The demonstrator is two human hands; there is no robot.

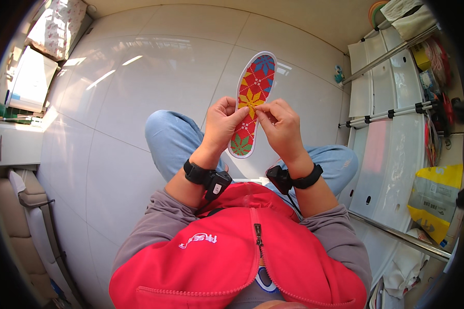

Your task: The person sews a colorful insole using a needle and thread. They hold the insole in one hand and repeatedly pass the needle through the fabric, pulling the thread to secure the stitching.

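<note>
An embroidered insole [253,83] with a white rim is held upright over my lap. Its face has a red ground with blue, yellow and green star-shaped flowers. My left hand [224,121] grips its left edge, the thumb flat on the face near the yellow flower and the fingers behind. At the right edge, the bent fingertips of my right hand [281,125] meet the middle of the insole. Whether they pinch a needle or thread there is too small to tell.
Bent knees in blue jeans [174,135] flank the insole above a pale tiled floor [120,92]. A rack with metal rails [390,112] stands at right, with a yellow and grey bag [435,201] beside it. A beige cushioned seat [17,216] is at left. Black devices [216,183] are strapped to both wrists.
</note>
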